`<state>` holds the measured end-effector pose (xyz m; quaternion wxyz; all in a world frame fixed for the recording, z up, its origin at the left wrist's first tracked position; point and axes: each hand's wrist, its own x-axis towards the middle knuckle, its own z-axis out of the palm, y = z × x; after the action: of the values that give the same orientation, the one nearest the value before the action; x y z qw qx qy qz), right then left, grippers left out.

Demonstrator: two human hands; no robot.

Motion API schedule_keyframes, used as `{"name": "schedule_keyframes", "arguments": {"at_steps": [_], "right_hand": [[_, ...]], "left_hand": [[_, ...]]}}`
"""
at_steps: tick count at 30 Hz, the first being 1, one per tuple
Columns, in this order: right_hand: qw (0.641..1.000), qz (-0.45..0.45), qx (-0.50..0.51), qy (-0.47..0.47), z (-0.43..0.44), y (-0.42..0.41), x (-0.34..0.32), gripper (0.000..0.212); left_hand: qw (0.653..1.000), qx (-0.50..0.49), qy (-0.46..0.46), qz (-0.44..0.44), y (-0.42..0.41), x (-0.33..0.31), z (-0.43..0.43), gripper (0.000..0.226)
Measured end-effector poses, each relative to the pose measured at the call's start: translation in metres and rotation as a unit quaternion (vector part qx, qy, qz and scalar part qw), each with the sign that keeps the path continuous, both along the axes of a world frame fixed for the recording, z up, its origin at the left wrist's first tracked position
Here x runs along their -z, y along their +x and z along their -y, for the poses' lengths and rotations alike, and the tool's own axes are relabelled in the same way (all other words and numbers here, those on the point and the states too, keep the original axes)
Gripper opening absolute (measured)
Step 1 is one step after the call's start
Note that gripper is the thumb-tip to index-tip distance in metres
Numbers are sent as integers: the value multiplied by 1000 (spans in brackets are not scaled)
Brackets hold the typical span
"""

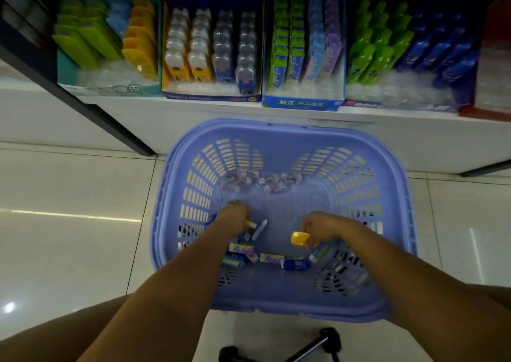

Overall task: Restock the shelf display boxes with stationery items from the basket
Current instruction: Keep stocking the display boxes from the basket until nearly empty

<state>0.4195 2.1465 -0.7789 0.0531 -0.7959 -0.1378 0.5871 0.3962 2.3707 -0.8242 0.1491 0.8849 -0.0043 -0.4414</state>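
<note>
A lilac plastic basket (282, 132) stands on the floor below the shelf. Both my hands are inside it. My left hand (232, 218) is curled down among small packs near the basket's left side, and seems to grip a small pale item. My right hand (320, 227) pinches a small yellow item (300, 238). Purple-and-white packs (243, 249) and a blue tube (296, 264) lie on the basket floor, with clear-wrapped items (265, 180) at the far end. Above, display boxes hold rows of stationery: a yellow-and-blue box (211, 49) and a green, blue and purple one (304, 43).
A teal box (105, 38) with green and yellow packs sits at the shelf's left, a box of green and blue items (409, 43) at the right. The white shelf edge (276, 113) overhangs the basket. Glossy floor tiles (69, 209) surround it. A black stand (318, 345) is by my feet.
</note>
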Motion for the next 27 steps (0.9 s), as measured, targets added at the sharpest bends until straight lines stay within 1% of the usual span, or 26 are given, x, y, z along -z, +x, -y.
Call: {"name": "schedule_keyframes", "arguments": {"at_steps": [2,4,6,7,8,9,11,12,13,15,16,18,20,23,25,27], "right_hand": [[989,0,118,88,3,12,-13,32],[955,-29,247,162,2,18,-32,37],[908,-55,344,232,1,21,-51,41],[890,-58,369,261,-1,22,-62,44],[880,-51,375,288,-3,23,-73,47],[874,-36,371,312,-6,24,-84,49],[863,16,361,353,-16,26,-106,44],[853,44,364,371,-22,28,-117,39],[841,71,368,390,-28,30,-127,37],[815,118,367,433,-44,33,-147,33],[802,144,356,457,-52,36,-158,29],[785,213,318,487,-74,44,-179,24],[767,271,295,502,-100,56,-197,24],[736,354,279,505,-148,78,-215,28],[716,400,254,512,-181,92,-222,29],[717,446,196,499,-211,103,-225,28]], "left_hand": [[998,-51,-22,-14,-2,-3,-2,31],[992,-113,-59,-7,-2,-9,-6,22],[979,-170,-112,9,5,-21,-9,41],[967,-203,-152,14,10,-34,-9,47],[946,-253,-200,17,16,-49,-9,47],[914,-313,-257,14,21,-62,-10,42],[843,-402,-358,13,28,-94,-16,23],[810,-428,-400,13,28,-110,-21,15],[777,-450,-439,18,28,-125,-26,12],[711,-489,-504,38,24,-155,-37,13],[687,-499,-526,57,22,-169,-43,14],[658,-509,-543,113,19,-194,-53,17],[633,-520,-542,186,17,-214,-64,18],[575,-555,-536,273,12,-230,-81,17],[537,-586,-527,302,7,-233,-91,17],[507,-616,-519,308,2,-232,-99,17]]}}
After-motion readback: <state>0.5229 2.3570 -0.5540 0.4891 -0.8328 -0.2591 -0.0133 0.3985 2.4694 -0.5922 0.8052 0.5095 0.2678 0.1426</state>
